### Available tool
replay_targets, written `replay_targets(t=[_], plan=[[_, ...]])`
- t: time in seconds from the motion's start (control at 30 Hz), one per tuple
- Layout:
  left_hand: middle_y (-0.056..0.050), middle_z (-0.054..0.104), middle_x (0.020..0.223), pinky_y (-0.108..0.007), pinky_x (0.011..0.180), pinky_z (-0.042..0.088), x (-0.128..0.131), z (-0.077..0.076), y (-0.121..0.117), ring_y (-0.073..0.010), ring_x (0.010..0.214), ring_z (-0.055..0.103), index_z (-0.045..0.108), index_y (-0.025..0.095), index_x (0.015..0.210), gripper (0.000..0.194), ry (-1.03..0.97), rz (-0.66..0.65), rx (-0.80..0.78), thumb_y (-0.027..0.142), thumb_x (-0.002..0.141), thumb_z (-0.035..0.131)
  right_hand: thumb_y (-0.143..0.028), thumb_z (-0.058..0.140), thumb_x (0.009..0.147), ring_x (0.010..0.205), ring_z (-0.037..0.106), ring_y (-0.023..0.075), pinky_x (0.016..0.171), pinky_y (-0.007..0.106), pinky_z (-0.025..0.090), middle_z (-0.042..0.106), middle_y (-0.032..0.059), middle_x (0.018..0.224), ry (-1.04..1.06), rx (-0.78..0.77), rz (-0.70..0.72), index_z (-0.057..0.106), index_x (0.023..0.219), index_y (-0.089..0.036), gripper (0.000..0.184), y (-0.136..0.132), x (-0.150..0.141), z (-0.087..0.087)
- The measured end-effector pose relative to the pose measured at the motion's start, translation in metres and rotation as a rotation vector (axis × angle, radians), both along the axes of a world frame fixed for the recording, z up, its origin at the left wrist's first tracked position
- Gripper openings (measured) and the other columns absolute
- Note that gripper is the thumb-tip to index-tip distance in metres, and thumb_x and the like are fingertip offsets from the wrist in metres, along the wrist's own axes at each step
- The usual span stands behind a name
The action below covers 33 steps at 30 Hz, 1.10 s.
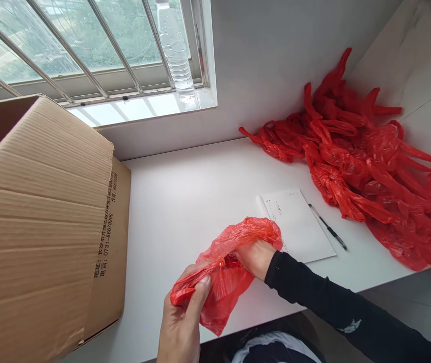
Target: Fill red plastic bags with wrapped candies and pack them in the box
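A crumpled red plastic bag (234, 252) hangs just above the white table (185, 201), held between both my hands. My left hand (183, 317) pinches one end of it near the table's front edge, fingers closed on the plastic. My right hand (255, 257), in a black sleeve, grips the bag's upper part with the plastic draped over its fingers. A white sheet of paper (302, 227) lies just right of my right hand, with a black pen (328, 228) beside it.
A large open cardboard box (45, 222) stands at the left. A heap of several knotted red plastic bags (366, 161) fills the back right corner. A clear water bottle (175, 50) stands on the barred window's sill.
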<state>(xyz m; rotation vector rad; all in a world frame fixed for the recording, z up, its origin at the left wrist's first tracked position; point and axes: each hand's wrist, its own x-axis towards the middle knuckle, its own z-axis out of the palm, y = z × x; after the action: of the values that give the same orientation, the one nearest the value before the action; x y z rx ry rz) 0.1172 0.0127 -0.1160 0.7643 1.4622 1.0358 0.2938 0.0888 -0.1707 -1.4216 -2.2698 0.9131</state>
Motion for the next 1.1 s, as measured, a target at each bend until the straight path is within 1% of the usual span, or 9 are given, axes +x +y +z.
replay_targets(t=[0.07,0.13,0.3,0.47,0.53,0.7,0.87,0.97,1.1], plan=[[-0.012,0.071,0.116,-0.034,0.086,0.058,-0.001,-0.001,0.0,-0.0309,0.108,0.066,0.075,0.019,0.107,0.043,0.036,0.007,-0.011,0.053,0.08,0.073,-0.001,0.048,0.081,0.08,0.061,0.0204,0.075,0.033,0.049,0.065,0.0061,0.088,-0.023,0.02,0.05,0.06,0.085,-0.017,0.02,0.001,0.004,0.002],[-0.013,0.071,0.115,-0.036,0.086,0.059,-0.002,-0.002,0.0,-0.0322,0.107,0.067,0.076,0.017,0.106,0.044,0.04,-0.011,-0.007,0.053,0.079,0.073,0.0,0.049,0.079,0.08,0.061,0.0212,0.075,0.034,0.049,0.065,0.0069,0.088,-0.046,0.03,0.075,0.059,0.081,-0.017,0.02,0.003,0.006,0.003],[-0.009,0.07,0.116,-0.03,0.085,0.057,-0.004,-0.004,0.0,-0.0276,0.108,0.065,0.075,0.022,0.107,0.036,-0.045,-0.014,0.004,0.049,0.083,0.072,-0.002,0.045,0.08,0.073,0.061,0.0207,0.069,0.033,0.05,0.064,0.0047,0.082,-0.067,0.058,0.051,0.058,0.083,-0.02,0.022,0.006,0.005,0.006],[-0.006,0.071,0.109,-0.026,0.076,0.057,-0.001,0.001,0.004,-0.0238,0.098,0.067,0.077,0.023,0.101,0.029,-0.155,0.091,0.048,0.044,0.081,0.076,-0.002,0.041,0.084,0.079,0.062,0.0207,0.072,0.033,0.05,0.064,0.005,0.088,-0.06,0.093,0.058,0.059,0.09,-0.019,0.025,-0.001,0.004,0.01],[-0.005,0.071,0.111,-0.025,0.076,0.056,0.001,0.004,0.006,-0.0231,0.099,0.067,0.077,0.024,0.099,0.025,-0.187,0.093,0.066,0.041,0.082,0.076,-0.002,0.044,0.084,0.078,0.062,0.02,0.072,0.033,0.05,0.065,0.0047,0.088,-0.058,0.087,0.073,0.059,0.091,-0.018,0.023,-0.002,0.005,0.009],[-0.005,0.068,0.117,-0.022,0.076,0.055,0.002,0.004,0.006,-0.0225,0.104,0.064,0.076,0.024,0.104,0.026,-0.191,0.089,0.023,0.042,0.084,0.074,-0.003,0.046,0.087,0.088,0.063,0.0201,0.081,0.033,0.051,0.067,0.0056,0.096,-0.075,0.067,0.077,0.06,0.095,-0.018,0.022,0.002,0.004,0.002],[-0.003,0.07,0.111,-0.022,0.075,0.055,0.001,0.002,0.006,-0.0209,0.099,0.065,0.077,0.025,0.099,0.022,-0.225,0.094,0.069,0.039,0.083,0.076,0.003,0.047,0.078,0.071,0.059,0.0189,0.066,0.03,0.046,0.063,0.0038,0.078,-0.183,0.051,0.061,0.061,0.083,-0.018,0.025,0.005,0.003,-0.002],[-0.004,0.07,0.107,-0.022,0.074,0.055,0.001,0.002,0.007,-0.0216,0.098,0.065,0.077,0.024,0.098,0.024,-0.228,0.12,0.048,0.04,0.081,0.078,0.003,0.047,0.076,0.059,0.053,0.0169,0.057,0.03,0.038,0.059,0.003,0.067,-0.259,0.033,0.047,0.06,0.074,-0.017,0.023,0.006,0.004,0.006],[-0.006,0.069,0.104,-0.023,0.074,0.056,0.001,0.002,0.007,-0.0247,0.102,0.064,0.077,0.023,0.097,0.028,-0.216,0.139,0.033,0.042,0.078,0.08,0.001,0.049,0.075,0.053,0.048,0.0176,0.053,0.032,0.03,0.054,0.0037,0.058,-0.338,0.01,0.031,0.059,0.066,-0.015,0.021,0.006,0.004,0.02]])
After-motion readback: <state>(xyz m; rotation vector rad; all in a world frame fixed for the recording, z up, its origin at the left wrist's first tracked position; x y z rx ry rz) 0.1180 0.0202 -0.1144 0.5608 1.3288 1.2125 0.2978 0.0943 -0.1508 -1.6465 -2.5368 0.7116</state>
